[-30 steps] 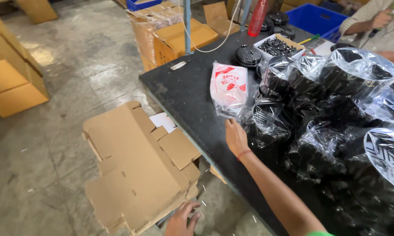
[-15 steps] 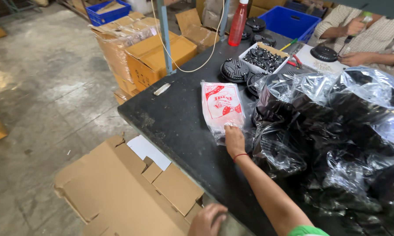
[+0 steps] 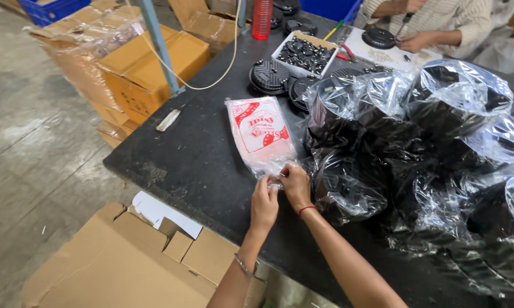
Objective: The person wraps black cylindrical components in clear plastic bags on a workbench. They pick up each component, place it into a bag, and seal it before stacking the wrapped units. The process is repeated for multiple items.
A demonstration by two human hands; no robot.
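Our left hand and right hand both pinch the near end of the clear plastic bag with red print, which lies flat on the dark worktop and runs toward 12 o'clock. At 3 o'clock sit black parts wrapped in clear film, their shapes hard to make out. At 1 o'clock another person's hands work, the body cut off by the frame.

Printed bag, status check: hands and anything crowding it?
Both hands, left hand and right hand, pinching near end of printed bag. Bag flat on black table. Wrapped black parts crowd its right side.
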